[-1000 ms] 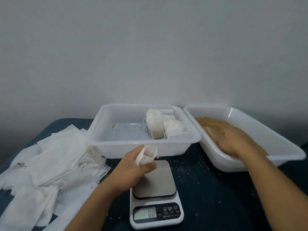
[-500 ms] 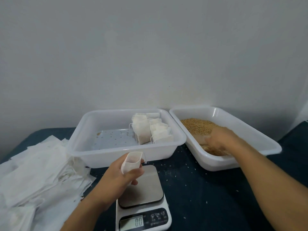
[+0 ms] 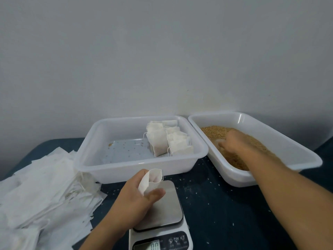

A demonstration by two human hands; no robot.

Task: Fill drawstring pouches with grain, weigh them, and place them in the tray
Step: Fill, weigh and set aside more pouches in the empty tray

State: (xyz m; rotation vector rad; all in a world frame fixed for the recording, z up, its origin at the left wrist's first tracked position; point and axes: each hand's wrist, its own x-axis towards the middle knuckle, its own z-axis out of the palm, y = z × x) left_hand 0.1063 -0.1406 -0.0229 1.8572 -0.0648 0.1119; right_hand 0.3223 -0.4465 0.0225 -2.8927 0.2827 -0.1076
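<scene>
— Dark tabletop (image 3: 225, 204), scale (image 3: 162, 222): status?
— Left hand (image 3: 137, 197) pinches open pouch (image 3: 151, 180) above it. Right hand (image 3: 232, 143) has sunk deeper into grain (image 3: 214, 131); finger state unclear. Scooping, likely.

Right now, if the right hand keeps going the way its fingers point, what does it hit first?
The right hand points down-left into the grain, near a translucent scoop-like thing. It would likely meet that or the grain first, then the bin wall. Depth is unclear.
</scene>
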